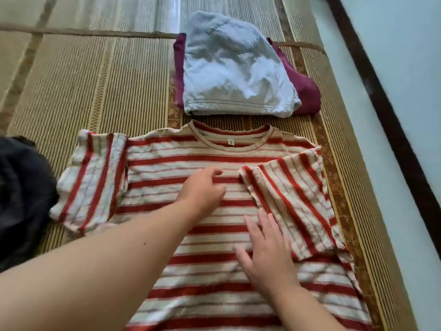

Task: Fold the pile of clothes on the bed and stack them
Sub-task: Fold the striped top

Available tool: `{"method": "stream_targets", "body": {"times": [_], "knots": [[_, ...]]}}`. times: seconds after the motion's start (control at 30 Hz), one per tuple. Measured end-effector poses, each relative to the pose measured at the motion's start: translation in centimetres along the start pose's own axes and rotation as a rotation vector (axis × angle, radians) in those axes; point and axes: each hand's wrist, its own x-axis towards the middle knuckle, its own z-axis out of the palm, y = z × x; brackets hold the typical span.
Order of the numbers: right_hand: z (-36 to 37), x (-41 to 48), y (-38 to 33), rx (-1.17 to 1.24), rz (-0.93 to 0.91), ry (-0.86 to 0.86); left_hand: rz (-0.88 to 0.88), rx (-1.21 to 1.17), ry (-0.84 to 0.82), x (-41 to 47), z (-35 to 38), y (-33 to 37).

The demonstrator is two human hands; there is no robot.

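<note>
A red and cream striped T-shirt (pixel 181 158) lies flat on the woven mat, collar pointing away from me. Its right sleeve (pixel 293 199) is folded inward over the body; the left sleeve (pixel 90 177) still spreads outward. My left hand (pixel 205 189) rests on the chest of the shirt with fingers loosely curled, holding nothing. My right hand (pixel 265 249) lies flat, fingers apart, on the shirt beside the folded sleeve's edge. Beyond the collar sits a stack: a folded pale blue denim piece (pixel 233 75) on top of a folded maroon garment (pixel 307 91).
A dark, crumpled garment (pixel 21 197) lies at the left edge of the woven mat (pixel 95 87). A dark wooden bed frame edge (pixel 381 96) runs along the right, with pale floor beyond it.
</note>
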Motion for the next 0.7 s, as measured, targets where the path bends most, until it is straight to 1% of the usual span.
{"method": "stream_targets", "body": {"times": [0.07,0.1,0.17,0.2,0.3,0.37,0.43,0.47,0.53,0.7], "knots": [[-0.2,1.7,-3.8,0.063,-0.117,-0.017,0.095,0.122,0.092,-1.2,-2.5,-3.0],[-0.1,2.8,-6.4,0.109,-0.175,-0.040,0.109,0.173,0.153,-1.8,-4.4,-5.2],[0.3,4.6,-11.2,0.174,-0.278,-0.073,0.076,0.284,0.250,-3.1,-7.9,-9.6],[0.6,5.4,-13.7,0.188,-0.327,-0.077,0.030,0.333,0.264,-3.6,-9.6,-11.8],[1.6,7.5,-20.5,0.222,-0.402,-0.086,-0.137,0.461,0.210,-4.9,-13.9,-18.2],[2.2,8.8,-24.4,0.242,-0.424,-0.108,-0.215,0.438,0.133,-5.4,-16.1,-21.4],[2.4,10.4,-27.3,0.226,-0.441,-0.096,-0.221,0.380,0.107,-5.4,-17.2,-23.1],[2.4,11.4,-28.5,0.214,-0.424,-0.087,-0.216,0.364,0.130,-5.1,-17.4,-23.5],[2.3,13.8,-30.6,0.191,-0.299,-0.091,-0.239,0.353,0.179,-4.4,-17.4,-23.3],[2.9,18.6,-35.1,0.122,0.053,-0.061,-0.318,0.488,0.135,-3.4,-16.6,-22.6]]}}
